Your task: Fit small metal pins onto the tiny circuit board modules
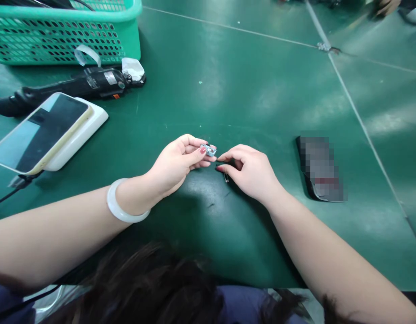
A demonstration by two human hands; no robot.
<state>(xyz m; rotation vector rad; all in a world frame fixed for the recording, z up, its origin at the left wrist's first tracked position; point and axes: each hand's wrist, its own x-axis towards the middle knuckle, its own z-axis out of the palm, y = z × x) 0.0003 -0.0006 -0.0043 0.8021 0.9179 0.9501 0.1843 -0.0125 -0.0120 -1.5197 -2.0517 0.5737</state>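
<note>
My left hand (pixel 176 163) is closed in a pinch, thumb on top, around a small light-blue part (pixel 210 151) with silvery and dark bits in it. Just to its right, my right hand (pixel 250 168) has thumb and index finger bent towards each other, close beside the part. A tiny dark bit shows at those fingertips, too small to name. Under the right hand a small clear piece with a dark outline (pixel 226 177) lies on the green tabletop (pixel 208 202).
To the left, a phone (pixel 55 130) leans on a white stand (pixel 82 130). Behind it lie a black power screwdriver (pixel 103 81) and a green basket (pixel 127 40) holding dark things. A black device, partly blurred out (pixel 320 168), lies at right. Another person's hand (pixel 386 6) shows far right.
</note>
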